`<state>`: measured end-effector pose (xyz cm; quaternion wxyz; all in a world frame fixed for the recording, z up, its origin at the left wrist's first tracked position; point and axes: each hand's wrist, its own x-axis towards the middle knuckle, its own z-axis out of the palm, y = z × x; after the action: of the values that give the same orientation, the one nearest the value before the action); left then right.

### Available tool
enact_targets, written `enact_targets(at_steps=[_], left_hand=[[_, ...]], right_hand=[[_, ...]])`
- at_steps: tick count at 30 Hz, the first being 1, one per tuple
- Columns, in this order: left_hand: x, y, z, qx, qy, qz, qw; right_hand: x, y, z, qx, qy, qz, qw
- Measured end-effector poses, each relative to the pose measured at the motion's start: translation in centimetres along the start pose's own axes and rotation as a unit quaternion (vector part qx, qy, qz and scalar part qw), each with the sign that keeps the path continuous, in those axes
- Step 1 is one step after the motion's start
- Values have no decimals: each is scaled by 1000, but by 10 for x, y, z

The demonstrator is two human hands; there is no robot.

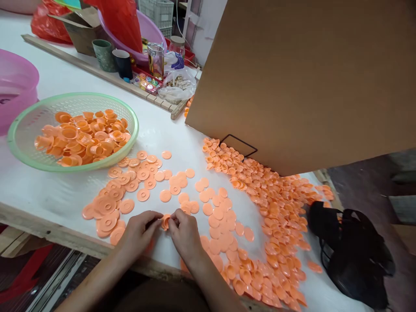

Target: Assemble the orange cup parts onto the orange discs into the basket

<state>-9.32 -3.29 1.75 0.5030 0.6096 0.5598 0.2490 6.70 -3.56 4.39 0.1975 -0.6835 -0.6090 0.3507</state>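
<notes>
Near the front edge of the white table, my left hand (143,229) and my right hand (185,232) meet at a small orange plastic cup (165,222). Fingertips of both hands pinch it from either side. Flat orange saucers (105,203) with ring marks lie left of my left hand. Smaller plain orange discs (218,214) are scattered to the right of my right hand. Farther right spreads a long heap of small orange cups (279,216). At the left, a green basket (133,145) holds many orange cups, several joined to saucers.
A large cardboard box (292,86) rises over the back right, with a black wire frame (238,146) by it. A black bag (354,255) lies at the right edge. A wooden strip (97,71) borders mugs (104,55) behind. A pink basin (19,86) stands left.
</notes>
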Motion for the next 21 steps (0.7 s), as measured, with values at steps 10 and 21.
enact_targets(at_steps=[10,21], left_hand=[[17,14,19,-102,36,-150,983],[2,19,-5,-7,85,-26,996]], right_hand=[[3,-5,3,-106,-19,-31,994],[-8,3,-22,186,-50,56,980]])
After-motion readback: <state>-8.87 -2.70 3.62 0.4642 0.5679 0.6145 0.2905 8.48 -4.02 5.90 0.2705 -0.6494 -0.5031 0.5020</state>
